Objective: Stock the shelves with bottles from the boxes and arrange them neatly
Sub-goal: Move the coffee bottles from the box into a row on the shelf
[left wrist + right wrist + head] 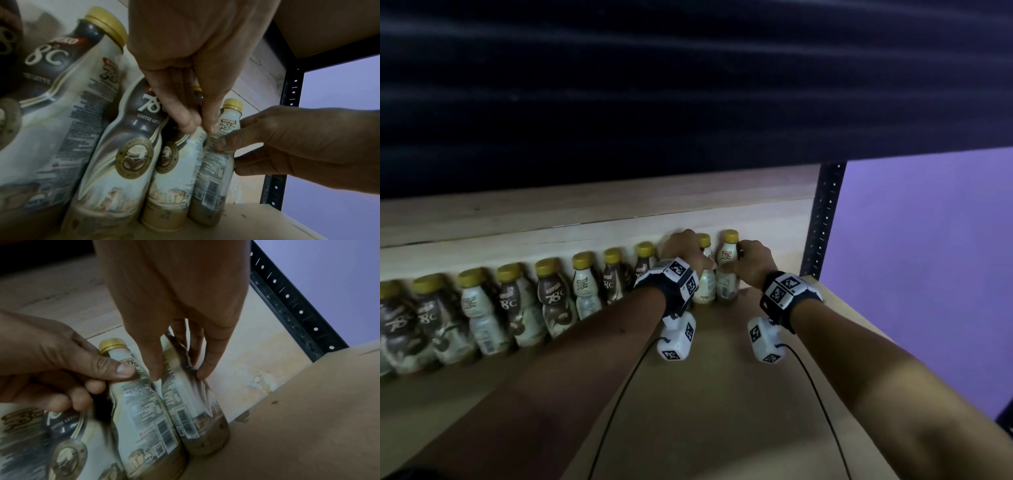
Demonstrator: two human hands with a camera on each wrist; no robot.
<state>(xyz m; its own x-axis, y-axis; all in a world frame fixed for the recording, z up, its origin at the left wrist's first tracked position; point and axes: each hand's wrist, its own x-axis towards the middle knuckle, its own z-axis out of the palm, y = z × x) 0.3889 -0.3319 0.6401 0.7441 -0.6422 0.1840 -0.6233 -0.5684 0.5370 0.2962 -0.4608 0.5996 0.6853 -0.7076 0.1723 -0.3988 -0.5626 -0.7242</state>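
The shelf (pixel 722 394) is a pale brown board with a light wooden back panel (pixel 517 236); the dark underside of the shelf above (pixel 688 85) fills the top of the head view, blurred. A black perforated upright (pixel 823 219) stands at the shelf's right rear corner against a purple wall (pixel 928 257).

A row of bottles (pixel 524 305) with gold caps stands along the back panel, from the left edge, where the first bottles are cut off and smeared, to the right end.

The left hand (pixel 685 251) covers the upper part of one dark-labelled bottle (pixel 170 170); its cap is almost wholly hidden. The fingers (pixel 185 116) are curled round that bottle's neck, the thumb tip against the label.

The right hand (pixel 751 258) holds the end bottle (pixel 727 270), last in the row and touching its neighbour. Its fingers (pixel 156 363) pinch the bottle below the shoulder, and in the right wrist view they hide the cap.

Both held bottles stand upright on the shelf. Label print is legible only in part: "78C" and "COFFEE LATTE".

Wrist cameras (pixel 678 339) with black-and-white markers hang under both forearms, cables trailing out of frame.
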